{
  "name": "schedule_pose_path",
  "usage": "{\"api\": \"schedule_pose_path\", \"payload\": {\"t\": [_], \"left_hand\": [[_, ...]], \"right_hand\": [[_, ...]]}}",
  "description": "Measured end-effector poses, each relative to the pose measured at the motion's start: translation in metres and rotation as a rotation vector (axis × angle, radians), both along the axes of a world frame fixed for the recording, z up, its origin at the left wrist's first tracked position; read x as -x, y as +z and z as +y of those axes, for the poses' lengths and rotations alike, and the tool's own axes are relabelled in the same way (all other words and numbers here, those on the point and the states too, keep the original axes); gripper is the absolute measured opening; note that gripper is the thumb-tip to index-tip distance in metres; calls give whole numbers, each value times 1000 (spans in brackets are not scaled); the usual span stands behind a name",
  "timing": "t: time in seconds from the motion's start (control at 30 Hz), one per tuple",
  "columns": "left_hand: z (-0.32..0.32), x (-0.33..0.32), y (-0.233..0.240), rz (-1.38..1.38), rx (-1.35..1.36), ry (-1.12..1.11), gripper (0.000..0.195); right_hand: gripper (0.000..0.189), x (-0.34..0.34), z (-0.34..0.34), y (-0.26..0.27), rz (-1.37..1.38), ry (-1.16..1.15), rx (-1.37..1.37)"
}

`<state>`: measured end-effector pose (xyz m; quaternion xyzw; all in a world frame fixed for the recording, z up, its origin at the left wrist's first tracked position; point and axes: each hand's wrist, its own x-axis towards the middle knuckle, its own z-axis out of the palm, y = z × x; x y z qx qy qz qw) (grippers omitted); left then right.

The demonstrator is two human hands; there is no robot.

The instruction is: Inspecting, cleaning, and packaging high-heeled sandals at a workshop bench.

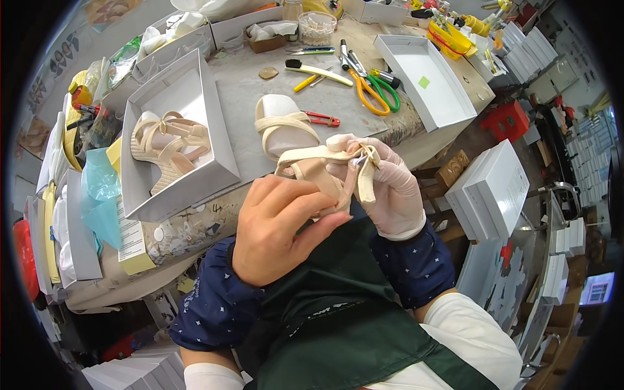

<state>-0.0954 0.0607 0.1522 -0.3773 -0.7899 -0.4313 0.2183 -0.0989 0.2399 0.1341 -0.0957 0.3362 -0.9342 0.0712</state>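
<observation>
A beige strappy sandal (285, 129) lies between my hands and the table, its toe pointing away from me and its ankle strap and buckle towards me. My left hand (290, 224), bare, has its thumb and fingers closed on the heel part of the sandal. My right hand (390, 185), in a thin white glove, holds the ankle strap near the gold buckle, and the strap's end hangs down. The sandal's sole and heel are mostly hidden behind my left hand. A matching wedge sandal (168, 146) lies in an open white shoebox (222, 141) on the left.
Beyond the sandal lie red thread snips (322, 119), a brush (319, 72), a yellow pen (305, 83), orange-handled scissors (368, 92) and green-handled scissors (390, 92). An open box lid (424, 83) is at the right table edge. Cotton swabs (317, 29) fill a tub at the back.
</observation>
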Motion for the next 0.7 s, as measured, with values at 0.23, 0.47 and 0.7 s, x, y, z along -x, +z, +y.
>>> {"api": "schedule_pose_path", "payload": {"t": [0.23, 0.47, 0.7], "left_hand": [[5, 28, -2, -91, -175, 57, 16], [-1, 42, 4, -779, -320, -119, 11], [0, 42, 1, -862, -467, -215, 15]], "right_hand": [[27, -1, -4, -1, 64, 29, 56], [26, -6, -3, 19, -92, -134, -66], [29, -17, -14, 27, -62, -340, -566]]}}
